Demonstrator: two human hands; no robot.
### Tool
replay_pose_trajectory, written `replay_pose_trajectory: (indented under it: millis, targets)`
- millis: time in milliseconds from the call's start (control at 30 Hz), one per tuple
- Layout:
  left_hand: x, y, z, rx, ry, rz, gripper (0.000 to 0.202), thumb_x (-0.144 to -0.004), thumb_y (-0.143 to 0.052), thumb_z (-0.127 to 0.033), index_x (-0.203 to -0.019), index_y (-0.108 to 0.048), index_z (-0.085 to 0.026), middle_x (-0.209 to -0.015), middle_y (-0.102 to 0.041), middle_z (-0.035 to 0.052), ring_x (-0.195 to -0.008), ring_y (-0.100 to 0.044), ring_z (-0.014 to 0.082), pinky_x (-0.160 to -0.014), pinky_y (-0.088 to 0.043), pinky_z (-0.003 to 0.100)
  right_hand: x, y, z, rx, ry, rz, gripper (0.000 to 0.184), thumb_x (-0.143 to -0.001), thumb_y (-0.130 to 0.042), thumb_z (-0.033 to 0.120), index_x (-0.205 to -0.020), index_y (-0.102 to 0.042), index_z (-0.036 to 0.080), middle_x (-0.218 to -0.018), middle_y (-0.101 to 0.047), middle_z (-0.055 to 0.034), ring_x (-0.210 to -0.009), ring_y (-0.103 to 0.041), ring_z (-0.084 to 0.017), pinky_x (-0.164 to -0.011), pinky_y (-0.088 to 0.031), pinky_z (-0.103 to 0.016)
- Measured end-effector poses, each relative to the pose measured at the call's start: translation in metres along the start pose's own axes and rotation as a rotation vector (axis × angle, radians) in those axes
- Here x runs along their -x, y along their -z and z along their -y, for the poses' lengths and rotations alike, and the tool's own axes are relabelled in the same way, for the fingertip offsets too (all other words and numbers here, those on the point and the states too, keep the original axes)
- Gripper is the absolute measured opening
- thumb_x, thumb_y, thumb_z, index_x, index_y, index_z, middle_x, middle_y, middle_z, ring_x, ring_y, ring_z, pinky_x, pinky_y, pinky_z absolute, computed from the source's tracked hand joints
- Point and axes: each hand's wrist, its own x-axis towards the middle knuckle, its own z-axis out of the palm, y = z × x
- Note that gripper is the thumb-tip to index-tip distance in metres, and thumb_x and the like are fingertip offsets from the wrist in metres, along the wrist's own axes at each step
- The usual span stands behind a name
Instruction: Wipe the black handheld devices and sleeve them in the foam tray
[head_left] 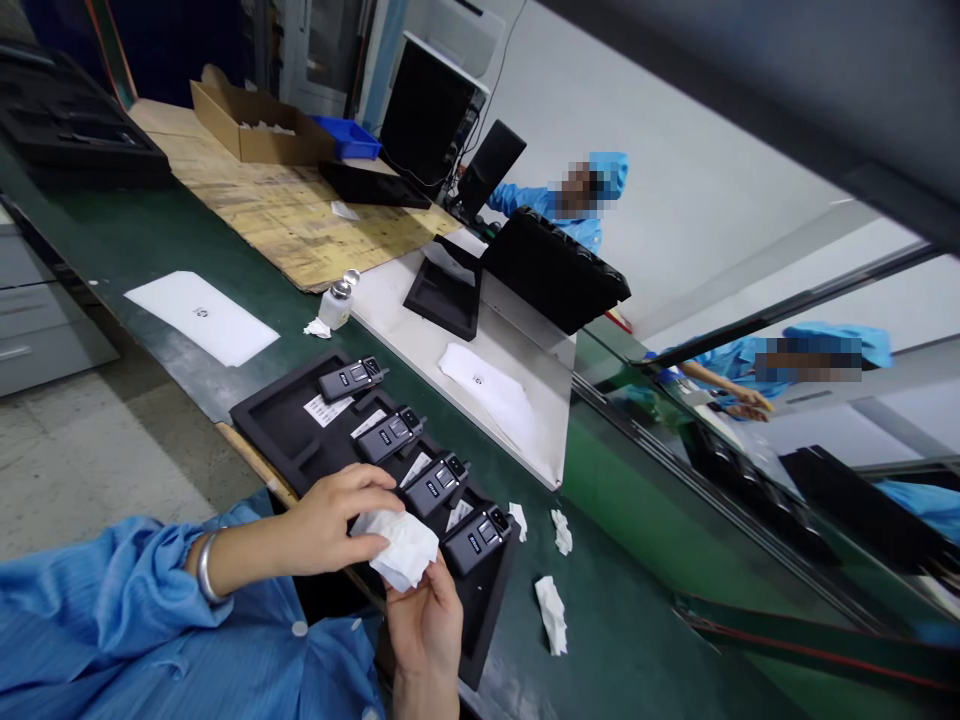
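Note:
A white crumpled tissue is between my two hands, above the front edge of a black foam tray. My left hand, with a silver bangle at the wrist, pinches the tissue from the left. Below it, my right hand grips the tissue's lower right side, its fingers partly hidden. Several black two-way radios with short antennas lie in a slanting row in the tray. The nearest radio is just right of the tissue; another radio lies at the far end. White labels show beside them.
Crumpled tissues lie right of the tray on the green bench. Behind the tray stand a pump bottle and a white board with paper and a foam piece. A cardboard box sits farther back. Two people in blue work across the bench.

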Motion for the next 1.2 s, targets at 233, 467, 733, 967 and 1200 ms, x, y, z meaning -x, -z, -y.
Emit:
replay_pose_trajectory:
  millis: [233, 467, 733, 967, 1200]
  targets:
    - [-0.003, -0.005, -0.008, -0.429, -0.349, 0.07, 0.019, -0.091, -0.057, -0.023, -0.103, -0.072, -0.016, -0.13, -0.061, 0.0159, -0.118, -0.053, 0.0336, -0.1, -0.046, 0.051, 0.003, -0.007, 0.005, -0.023, -0.029, -0.049, 0.03, -0.059, -0.085, 0.031, -0.085, -0.075, 0.019, -0.089, -0.075, -0.0038, -0.08, -0.068, -0.016, -0.071, -0.054, -0.025]
    - [-0.022, -0.003, -0.014, 0.294, 0.243, 0.053, 0.013, -0.086, -0.056, -0.025, -0.081, -0.062, -0.015, -0.079, -0.064, 0.0019, -0.073, -0.055, 0.0143, -0.067, -0.043, 0.026, 0.008, -0.01, 0.008, 0.039, -0.053, 0.043, 0.027, -0.061, -0.084, 0.034, -0.079, -0.073, 0.016, -0.074, -0.069, 0.0, -0.063, -0.06, -0.012, -0.058, -0.048, -0.022]
    - [-0.03, -0.009, 0.0, 0.667, 0.627, 0.067, 0.044, -0.081, -0.056, -0.058, -0.089, -0.056, -0.015, -0.066, -0.046, -0.0043, -0.056, -0.04, 0.0092, -0.051, -0.031, 0.02, 0.008, -0.009, 0.006, -0.057, -0.133, -0.023, 0.038, -0.056, -0.089, 0.046, -0.075, -0.072, 0.019, -0.079, -0.072, -0.0006, -0.075, -0.068, -0.016, -0.068, -0.056, -0.027]
    - [-0.008, -0.006, 0.011, 0.969, 0.548, 0.118, 0.112, -0.054, -0.087, -0.02, -0.149, -0.027, -0.021, -0.109, -0.061, 0.0064, -0.085, -0.064, 0.0164, -0.073, -0.05, 0.026, 0.011, -0.014, 0.005, 0.033, -0.026, 0.109, 0.05, -0.061, -0.09, 0.033, -0.104, -0.069, 0.019, -0.099, -0.074, -0.007, -0.09, -0.071, -0.019, -0.082, -0.056, -0.03]
    - [0.008, -0.007, 0.016, 0.562, 0.305, -0.082, 0.111, -0.066, -0.065, -0.003, -0.156, -0.012, -0.042, -0.143, -0.05, 0.0089, -0.064, -0.051, 0.0032, -0.056, -0.043, 0.017, 0.005, -0.001, -0.004, 0.28, 0.229, 0.018, 0.088, -0.068, -0.087, 0.032, -0.142, -0.041, 0.017, -0.11, -0.071, -0.0096, -0.096, -0.07, -0.02, -0.087, -0.057, -0.033]
